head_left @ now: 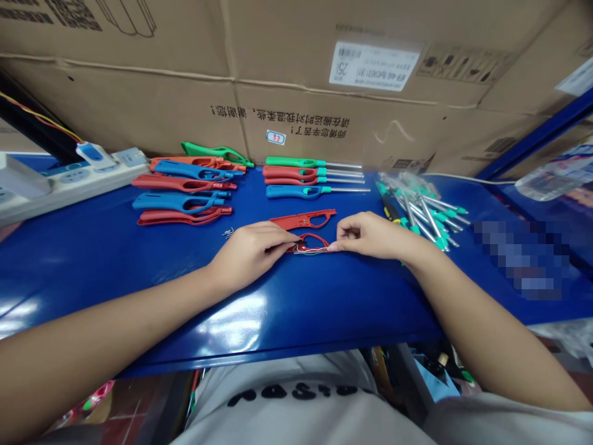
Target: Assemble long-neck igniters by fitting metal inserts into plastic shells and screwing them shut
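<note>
Both hands meet at a red lighter shell half [315, 237] with thin wires [311, 251] along its near side. My left hand [256, 252] covers the shell's left part, its thumb and fingers pinched on it. At the shell's right end, my right hand [365, 236] pinches the wire ends between thumb and forefinger, the other fingers curled. Just beyond lies another red shell half [303, 220], its inner side up. Small screws [228, 233] sit left of it, beside my left hand.
Coloured lighter shells [178, 201] lie at back left, near a white power strip [74, 185]. Assembled lighters [291, 191] with metal tubes are at back centre. Loose tubes with green ends [428, 213] pile at the right. Cardboard boxes [176, 111] stand behind the blue table [296, 321].
</note>
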A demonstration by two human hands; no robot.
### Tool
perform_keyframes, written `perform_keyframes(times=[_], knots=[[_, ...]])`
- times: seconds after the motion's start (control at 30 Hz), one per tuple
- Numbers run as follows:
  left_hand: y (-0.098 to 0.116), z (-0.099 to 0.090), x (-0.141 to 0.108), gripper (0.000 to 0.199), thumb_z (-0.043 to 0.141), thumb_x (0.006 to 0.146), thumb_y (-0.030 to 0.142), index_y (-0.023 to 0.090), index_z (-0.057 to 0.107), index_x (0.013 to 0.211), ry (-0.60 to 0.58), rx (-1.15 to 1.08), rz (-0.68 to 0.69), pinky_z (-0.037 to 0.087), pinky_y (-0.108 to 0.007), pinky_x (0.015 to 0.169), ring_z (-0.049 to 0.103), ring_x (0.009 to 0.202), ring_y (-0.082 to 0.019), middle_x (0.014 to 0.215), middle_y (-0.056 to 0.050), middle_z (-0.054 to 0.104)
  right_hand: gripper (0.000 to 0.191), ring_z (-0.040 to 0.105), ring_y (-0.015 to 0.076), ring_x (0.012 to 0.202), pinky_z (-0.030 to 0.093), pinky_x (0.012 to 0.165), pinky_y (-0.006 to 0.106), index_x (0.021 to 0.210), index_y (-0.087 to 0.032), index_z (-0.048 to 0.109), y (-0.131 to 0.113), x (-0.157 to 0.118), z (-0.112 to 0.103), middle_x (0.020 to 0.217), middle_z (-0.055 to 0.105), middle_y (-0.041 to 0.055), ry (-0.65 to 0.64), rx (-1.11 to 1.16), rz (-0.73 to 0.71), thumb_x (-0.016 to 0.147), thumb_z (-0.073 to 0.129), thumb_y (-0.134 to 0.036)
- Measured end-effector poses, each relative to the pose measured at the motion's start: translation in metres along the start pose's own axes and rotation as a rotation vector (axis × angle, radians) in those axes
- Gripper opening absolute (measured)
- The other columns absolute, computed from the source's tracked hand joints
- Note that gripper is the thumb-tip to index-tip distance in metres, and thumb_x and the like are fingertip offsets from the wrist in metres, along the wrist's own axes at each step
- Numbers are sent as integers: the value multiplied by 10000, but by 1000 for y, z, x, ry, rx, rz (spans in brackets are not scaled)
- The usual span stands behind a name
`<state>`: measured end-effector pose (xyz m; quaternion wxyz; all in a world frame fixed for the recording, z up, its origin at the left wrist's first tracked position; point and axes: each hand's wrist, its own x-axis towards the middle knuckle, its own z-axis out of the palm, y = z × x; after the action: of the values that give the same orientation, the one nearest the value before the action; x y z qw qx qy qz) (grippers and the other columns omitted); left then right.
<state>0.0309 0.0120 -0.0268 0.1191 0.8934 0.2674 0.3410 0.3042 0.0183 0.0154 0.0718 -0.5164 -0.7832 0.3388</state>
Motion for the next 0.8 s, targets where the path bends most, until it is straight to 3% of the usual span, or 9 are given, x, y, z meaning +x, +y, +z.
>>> perform_keyframes(times=[0.17,0.3,0.57,0.8], knots=[[0,-1,0,161,628,965,198,177,751,1067,-2,-3,-28,574,-312,840,737,904,-190,1002,-38,794,409,399,112,574,313,555,262,676,-181,619,1,7,-1,590,488,-27,-27,48,79,709,767,-561],[2,-1,0,160,642,957,201,179,753,1071,-9,7,-49,575,-304,837,736,906,-186,1006,-33,794,343,444,119,586,337,562,260,687,-177,631,-4,5,1,622,564,-4,6,16,101,735,769,-488],[6,-5,0,157,632,963,228,189,764,1038,12,20,-79,594,-291,825,749,874,-180,966,-32,797,193,512,122,603,365,597,251,861,-167,688,-12,-6,6,694,642,14,68,-8,-58,847,694,-360],[7,-5,0,187,598,979,226,192,761,1063,-18,29,-64,604,-323,863,754,912,-195,992,-39,799,222,438,104,543,326,563,252,794,-166,680,-14,-1,4,604,580,-14,26,32,52,806,726,-382]])
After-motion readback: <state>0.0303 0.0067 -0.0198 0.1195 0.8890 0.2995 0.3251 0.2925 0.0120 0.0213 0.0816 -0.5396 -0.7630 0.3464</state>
